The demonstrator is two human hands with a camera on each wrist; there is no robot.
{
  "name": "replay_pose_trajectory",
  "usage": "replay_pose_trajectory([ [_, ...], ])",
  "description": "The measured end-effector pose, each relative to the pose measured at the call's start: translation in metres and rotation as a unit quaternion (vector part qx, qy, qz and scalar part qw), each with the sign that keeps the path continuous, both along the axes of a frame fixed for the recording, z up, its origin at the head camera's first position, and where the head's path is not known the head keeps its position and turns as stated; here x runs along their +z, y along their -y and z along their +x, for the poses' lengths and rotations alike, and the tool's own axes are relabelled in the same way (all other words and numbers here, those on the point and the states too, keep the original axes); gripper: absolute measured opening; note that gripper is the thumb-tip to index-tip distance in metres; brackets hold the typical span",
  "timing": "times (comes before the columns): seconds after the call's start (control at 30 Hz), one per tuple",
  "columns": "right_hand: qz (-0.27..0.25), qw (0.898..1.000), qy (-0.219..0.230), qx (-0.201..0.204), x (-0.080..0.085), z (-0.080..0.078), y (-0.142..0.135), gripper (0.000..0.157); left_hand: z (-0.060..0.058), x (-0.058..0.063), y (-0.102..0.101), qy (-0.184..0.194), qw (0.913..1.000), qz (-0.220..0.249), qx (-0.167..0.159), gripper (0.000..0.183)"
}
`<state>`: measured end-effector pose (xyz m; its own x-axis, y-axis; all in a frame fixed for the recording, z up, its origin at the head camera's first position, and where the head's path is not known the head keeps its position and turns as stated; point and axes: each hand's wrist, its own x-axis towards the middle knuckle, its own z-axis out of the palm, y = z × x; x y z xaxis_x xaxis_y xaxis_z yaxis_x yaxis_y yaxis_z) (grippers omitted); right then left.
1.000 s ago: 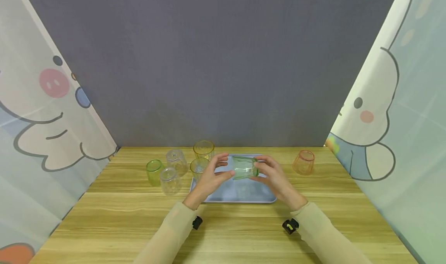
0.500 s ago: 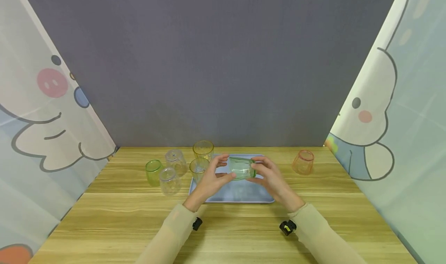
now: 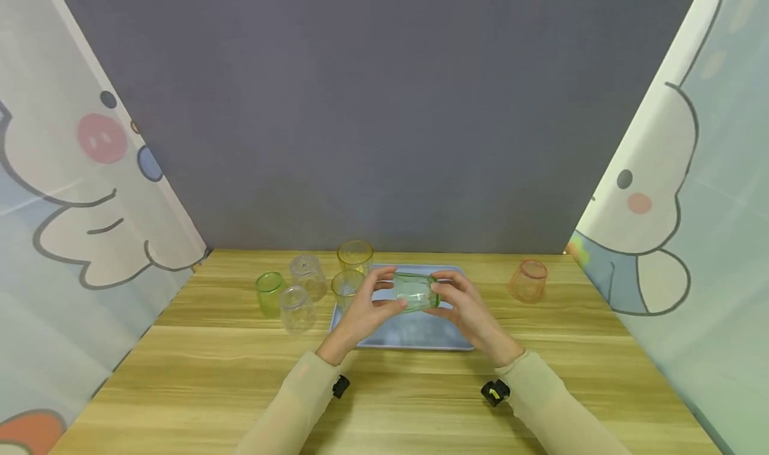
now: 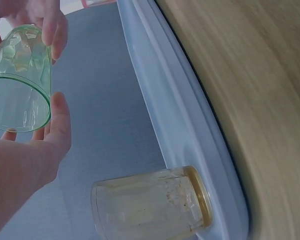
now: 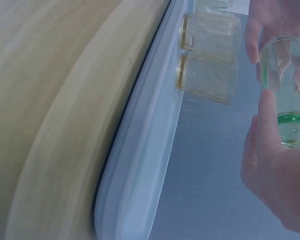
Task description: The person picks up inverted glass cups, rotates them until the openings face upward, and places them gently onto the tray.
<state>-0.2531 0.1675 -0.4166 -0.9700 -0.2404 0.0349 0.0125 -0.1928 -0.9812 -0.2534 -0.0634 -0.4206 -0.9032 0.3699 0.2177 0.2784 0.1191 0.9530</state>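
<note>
A pale green glass tumbler [image 3: 414,291] lies sideways in the air over a blue-grey tray [image 3: 420,333]. My left hand [image 3: 365,311] holds its rim end, the thumb along the lower side. The base end is gripped by the fingers and thumb of my right hand [image 3: 474,315]. In the left wrist view the mouth of the green tumbler [image 4: 20,82] faces the camera, and the right wrist view shows its thick green base [image 5: 292,120]. Two yellow tumblers stand at the tray's left side, a near one [image 3: 345,288] and a far one [image 3: 355,258], close beside my left hand.
Left of the tray stand a bright green tumbler [image 3: 270,295] and two clear tumblers, one nearer [image 3: 297,309] and one farther back [image 3: 309,278]. An orange-pink tumbler [image 3: 529,281] stands to the right on the wooden table [image 3: 420,401]. A grey panel [image 3: 384,108] rises behind.
The green tumbler has shifted slightly left, and my right hand has moved a little left with it. Both hands keep their hold. The head view has turned slightly.
</note>
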Motion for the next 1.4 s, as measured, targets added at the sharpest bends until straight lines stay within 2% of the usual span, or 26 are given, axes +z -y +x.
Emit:
replay_pose_trajectory([
  [0.37, 0.007, 1.000, 0.002, 0.002, -0.002, -0.001, 0.000, 0.045, 0.000, 0.000, 0.001, 0.003, 1.0000, -0.004, 0.002, 0.067],
  [0.77, 0.042, 0.999, -0.010, 0.011, -0.001, 0.004, -0.006, 0.043, 0.000, 0.001, -0.001, 0.002, 0.9999, -0.006, 0.008, 0.059],
  [1.0, 0.049, 0.998, -0.011, 0.023, -0.001, 0.002, -0.006, 0.045, 0.001, -0.002, 0.000, -0.005, 0.9997, -0.012, 0.021, 0.057],
  [1.4, 0.063, 0.997, -0.026, 0.044, 0.002, 0.004, -0.010, 0.047, 0.002, -0.001, 0.000, -0.010, 0.9996, -0.013, 0.022, 0.058],
])
